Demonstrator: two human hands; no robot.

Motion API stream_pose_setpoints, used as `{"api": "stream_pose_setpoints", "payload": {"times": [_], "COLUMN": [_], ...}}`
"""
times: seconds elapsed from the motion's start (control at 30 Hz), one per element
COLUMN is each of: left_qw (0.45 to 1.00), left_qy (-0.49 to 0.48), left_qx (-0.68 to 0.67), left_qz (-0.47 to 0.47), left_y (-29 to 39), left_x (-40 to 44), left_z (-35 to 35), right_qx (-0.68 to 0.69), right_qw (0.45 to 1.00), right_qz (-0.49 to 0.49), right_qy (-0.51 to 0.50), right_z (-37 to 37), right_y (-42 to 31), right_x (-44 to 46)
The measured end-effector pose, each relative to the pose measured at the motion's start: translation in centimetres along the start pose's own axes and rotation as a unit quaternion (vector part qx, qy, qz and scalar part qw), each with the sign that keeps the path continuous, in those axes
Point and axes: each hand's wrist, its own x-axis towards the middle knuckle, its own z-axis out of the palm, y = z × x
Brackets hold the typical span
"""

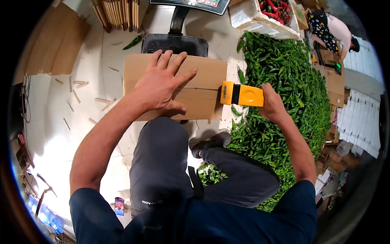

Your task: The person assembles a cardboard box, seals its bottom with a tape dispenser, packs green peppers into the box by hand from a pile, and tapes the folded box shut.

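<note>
A closed cardboard box [203, 95] sits in front of my knees, its two top flaps meeting along a seam. My left hand [162, 83] lies spread on its top, fingers apart and pressing the flaps. In my right hand [271, 103] is a yellow tape dispenser [250, 95], gripped at its right end. The dispenser's left end is at the box's right edge, by the end of the seam. How far tape is pulled out I cannot tell.
Green peppers [280, 81] form a large heap on the right. Behind the box stands a scale [174, 40]. A foam box [264, 18] holds red peppers. Flattened cardboard [53, 40] leans at left. Another person [333, 30] bends at upper right. A phone [119, 206] lies on the floor.
</note>
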Motion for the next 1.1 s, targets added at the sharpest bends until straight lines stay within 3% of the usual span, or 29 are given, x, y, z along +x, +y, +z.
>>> {"api": "stream_pose_setpoints", "payload": {"times": [0.27, 0.4, 0.5, 0.6, 0.7, 0.8, 0.9, 1.03, 1.1], "left_qw": [1.000, 0.997, 0.992, 0.995, 0.998, 0.999, 0.998, 0.998, 0.997], "left_qy": [-0.006, -0.027, -0.030, -0.020, -0.007, 0.004, -0.015, 0.004, 0.003], "left_qx": [0.028, 0.067, 0.124, 0.094, 0.063, 0.048, 0.060, 0.067, 0.075], "left_qz": [0.008, 0.007, 0.009, 0.014, 0.014, 0.016, -0.001, 0.012, 0.016], "left_y": [0.5, 0.8, 1.9, 4.6, 8.1, 10.4, 10.8, 10.8, 11.0], "left_x": [0.4, 0.6, 1.1, 4.0, 8.3, 10.3, 10.5, 10.9, 10.8], "left_z": [0.1, -0.4, 0.8, 2.7, 3.6, 5.4, 4.8, 5.2, 5.1], "right_qx": [0.005, 0.185, 0.251, 0.304, 0.241, 0.266, 0.248, 0.192, 0.168], "right_qw": [0.996, 0.978, 0.966, 0.945, 0.956, 0.938, 0.954, 0.950, 0.963], "right_qz": [-0.047, 0.092, -0.001, -0.036, -0.079, -0.172, -0.162, -0.228, -0.204], "right_qy": [0.071, 0.012, 0.070, 0.114, 0.144, 0.139, 0.042, 0.091, 0.052], "right_z": [0.7, 6.5, 14.4, 18.6, 17.6, 13.7, 13.0, 14.3, 15.5], "right_y": [1.9, 3.3, 5.6, 4.9, 4.9, 2.6, 3.1, 4.2, 4.4], "right_x": [-0.6, -0.2, 1.4, 4.0, 3.9, 3.6, 4.8, 6.7, 7.3]}}
